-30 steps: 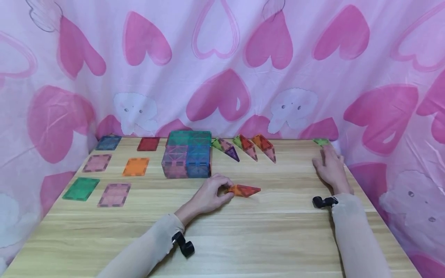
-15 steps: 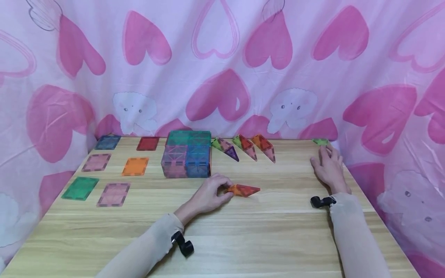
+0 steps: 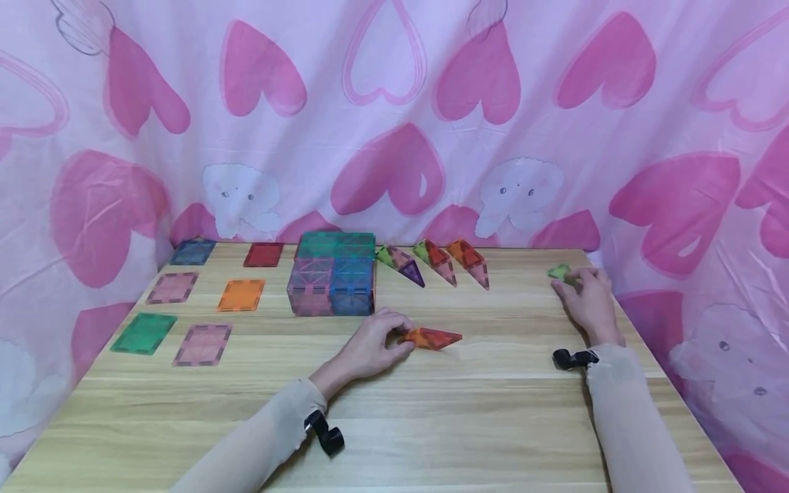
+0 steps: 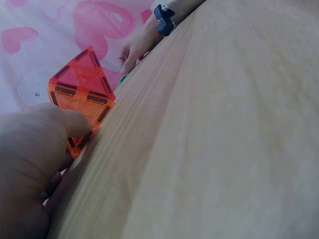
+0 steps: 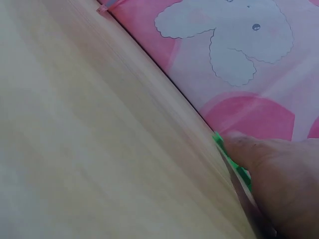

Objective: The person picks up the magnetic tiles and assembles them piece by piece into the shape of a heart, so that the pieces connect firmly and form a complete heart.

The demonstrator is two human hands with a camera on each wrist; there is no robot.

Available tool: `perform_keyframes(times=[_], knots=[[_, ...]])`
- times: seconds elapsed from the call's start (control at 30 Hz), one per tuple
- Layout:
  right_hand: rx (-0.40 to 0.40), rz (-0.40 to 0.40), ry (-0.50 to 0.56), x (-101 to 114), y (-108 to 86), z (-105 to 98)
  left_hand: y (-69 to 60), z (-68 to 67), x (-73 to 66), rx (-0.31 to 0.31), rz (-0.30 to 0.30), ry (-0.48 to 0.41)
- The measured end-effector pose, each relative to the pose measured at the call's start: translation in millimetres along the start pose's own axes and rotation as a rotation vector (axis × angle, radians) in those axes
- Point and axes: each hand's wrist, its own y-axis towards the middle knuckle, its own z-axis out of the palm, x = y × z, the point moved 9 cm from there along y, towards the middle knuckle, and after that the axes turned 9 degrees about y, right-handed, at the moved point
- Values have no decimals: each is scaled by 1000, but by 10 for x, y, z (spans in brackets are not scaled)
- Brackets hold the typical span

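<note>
Near the table's middle, my left hand [image 3: 376,342] pinches an orange triangular magnetic tile [image 4: 82,105] between thumb and fingers. Joined to it edge to edge is a red triangular magnetic tile [image 3: 445,338], pointing right in the head view. At the far right, my right hand [image 3: 588,305] grips a green triangular magnetic tile [image 3: 559,272]. The thumb lies on the green tile [image 5: 233,160] in the right wrist view, and its other side is hidden by the hand.
A block of translucent square tiles [image 3: 331,274] stands back of centre. Beside it, three folded pairs or groups of triangles, one a red-and-green piece [image 3: 435,257], line the back edge. Several loose squares, including a green square tile [image 3: 144,334], lie left. A heart-patterned curtain [image 3: 388,157] encloses the table.
My right hand has taken hold of the green triangle and drawn it a little nearer and to the left from the back edge. My left hand stays still with its joined tiles.
</note>
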Motion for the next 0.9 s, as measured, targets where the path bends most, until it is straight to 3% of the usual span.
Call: perform_keyframes(times=[0.2, 0.33, 0.47, 0.67, 0.9], knots=[[17, 2, 45, 99, -86, 23, 3, -2, 0, 1, -1, 1], [88, 26, 138, 160, -205, 100, 1, -8, -6, -4, 6, 4], [167, -23, 217, 298, -371, 178, 1, -9, -12, -12, 6, 1], [244, -142, 235, 623, -685, 353, 4, 0, -9, -11, 0, 2], [419, -229, 326, 1255, -1104, 822, 0, 7, -3, -7, -2, 7]])
